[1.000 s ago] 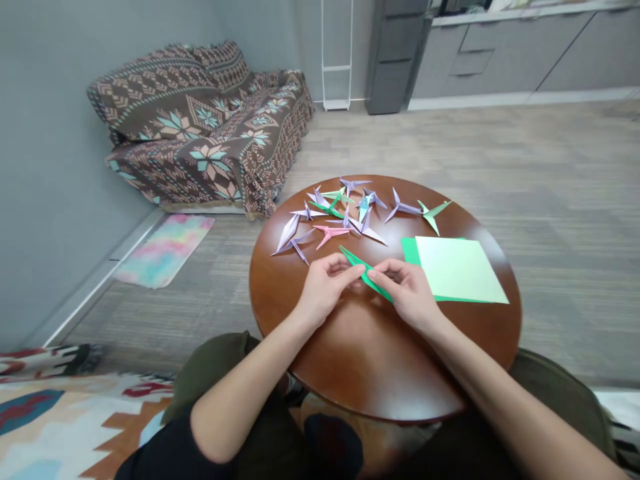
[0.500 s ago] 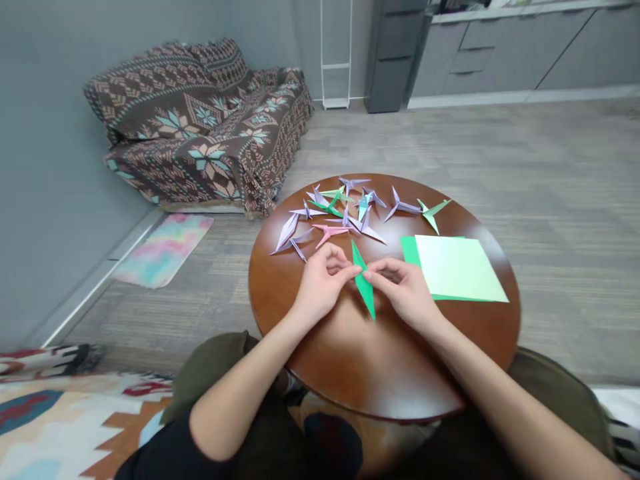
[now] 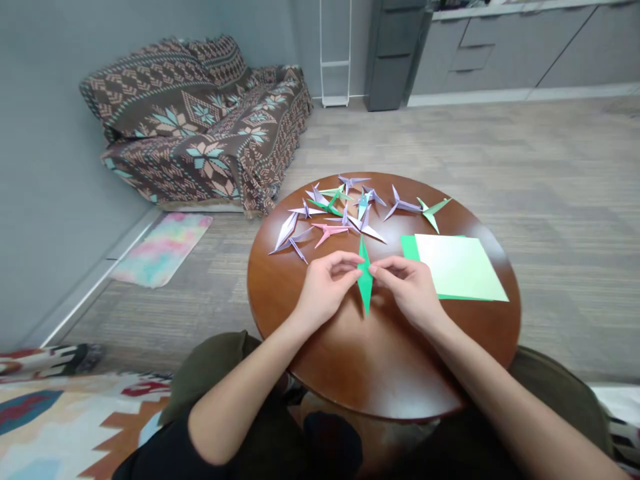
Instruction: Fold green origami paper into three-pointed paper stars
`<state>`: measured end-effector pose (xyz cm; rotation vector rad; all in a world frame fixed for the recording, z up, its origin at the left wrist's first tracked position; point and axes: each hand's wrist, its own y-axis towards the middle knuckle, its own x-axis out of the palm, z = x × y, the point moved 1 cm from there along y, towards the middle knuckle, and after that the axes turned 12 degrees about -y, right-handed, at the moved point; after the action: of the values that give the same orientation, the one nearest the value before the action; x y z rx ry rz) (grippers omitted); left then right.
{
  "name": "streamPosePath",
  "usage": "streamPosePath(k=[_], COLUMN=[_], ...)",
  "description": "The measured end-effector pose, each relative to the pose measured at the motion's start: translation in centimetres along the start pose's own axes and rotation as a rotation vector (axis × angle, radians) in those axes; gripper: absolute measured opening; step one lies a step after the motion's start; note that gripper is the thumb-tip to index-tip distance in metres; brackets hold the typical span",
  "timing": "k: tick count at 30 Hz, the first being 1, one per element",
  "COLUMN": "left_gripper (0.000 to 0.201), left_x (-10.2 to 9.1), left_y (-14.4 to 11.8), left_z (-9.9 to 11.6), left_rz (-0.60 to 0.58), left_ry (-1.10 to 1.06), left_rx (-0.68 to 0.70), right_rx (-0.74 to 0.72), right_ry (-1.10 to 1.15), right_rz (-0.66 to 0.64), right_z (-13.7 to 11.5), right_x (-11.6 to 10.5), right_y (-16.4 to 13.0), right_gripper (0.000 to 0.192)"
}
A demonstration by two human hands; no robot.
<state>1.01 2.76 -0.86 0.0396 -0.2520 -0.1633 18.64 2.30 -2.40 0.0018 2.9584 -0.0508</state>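
Your left hand (image 3: pixel 327 283) pinches the left edge of the green folded paper (image 3: pixel 365 290) between thumb and fingers; your right hand (image 3: pixel 407 283) pinches its right edge likewise. The narrow diamond is near the middle of the round table (image 3: pixel 375 373), tips towards twelve and six o'clock; whether it touches the wood, you cannot tell. From it, a pink folded figure (image 3: pixel 329 231) lies at eleven, a pale-green one (image 3: pixel 433 215) between one and two, the paper squares (image 3: pixel 463 267) at three.
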Motion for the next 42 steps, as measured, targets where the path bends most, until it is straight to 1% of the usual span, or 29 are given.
streamPosePath(k=[2, 4, 6, 7, 10, 13, 15, 17, 20, 23, 29, 33, 37, 40, 42], left_gripper=[0.020, 0.016, 0.014, 0.014, 0.016, 0.028, 0.035, 0.036, 0.036, 0.040, 0.045, 0.042, 0.041, 0.040, 0.038], left_x=[0.1, 0.2, 0.2, 0.2, 0.0, -0.3, -0.4, -0.6, -0.7, -0.9, -1.2, -1.0, -0.9, -0.8, -0.8], left_y=[0.0, 0.0, 0.1, 0.1, 0.1, 0.0, 0.0, 0.1, 0.2, 0.3, 0.2, 0.1, 0.0, -0.1, -0.1], left_z=[-0.1, -0.1, 0.1, 0.1, 0.4, 0.4, 0.3, 0.3, 0.5, 0.9, 1.2, 1.1, 1.1, 1.3, 1.3], left_rz=[0.010, 0.019, 0.016, 0.007, -0.045, -0.116, -0.122, -0.104, -0.105, -0.135, -0.168, -0.189, -0.176, -0.162, -0.139], left_ry=[-0.021, -0.029, -0.024, -0.026, -0.095, -0.224, -0.286, -0.332, -0.410, -0.455, -0.415, -0.351, -0.307, -0.303, -0.291], left_rx=[0.014, 0.021, 0.010, -0.006, -0.088, -0.169, -0.204, -0.236, -0.284, -0.322, -0.332, -0.299, -0.283, -0.286, -0.287], right_rx=[0.040, 0.061, 0.039, 0.014, -0.059, -0.053, -0.026, -0.014, -0.033, -0.073, -0.137, -0.133, -0.120, -0.149, -0.158], right_ry=[0.036, 0.114, 0.184, 0.200, 0.186, 0.192, 0.217, 0.260, 0.308, 0.282, 0.177, 0.134, 0.083, 0.077, 0.083], right_rz=[0.020, 0.029, 0.019, 0.013, 0.023, 0.030, -0.004, -0.061, -0.130, -0.163, -0.171, -0.143, -0.134, -0.157, -0.203], right_z=[0.0, -0.1, -0.4, -0.6, -0.8, -0.7, -0.7, -0.8, -1.2, -1.4, -1.6, -1.7, -1.8, -1.9, -1.9], right_x=[0.0, 0.0, 0.0, 0.0, -0.1, -0.2, -0.2, -0.2, -0.4, -0.9, -1.2, -1.2, -1.3, -1.6, -1.7], right_y=[0.1, 0.2, 0.3, 0.3, 0.4, 0.4, 0.3, 0.2, 0.0, 0.0, 0.1, 0.2, 0.2, 0.2, 0.2], right_gripper=[0.030, 0.037, 0.046, 0.047, 0.036, 0.026, 0.024, 0.025, 0.026, 0.024, 0.025, 0.028, 0.031, 0.029, 0.027])
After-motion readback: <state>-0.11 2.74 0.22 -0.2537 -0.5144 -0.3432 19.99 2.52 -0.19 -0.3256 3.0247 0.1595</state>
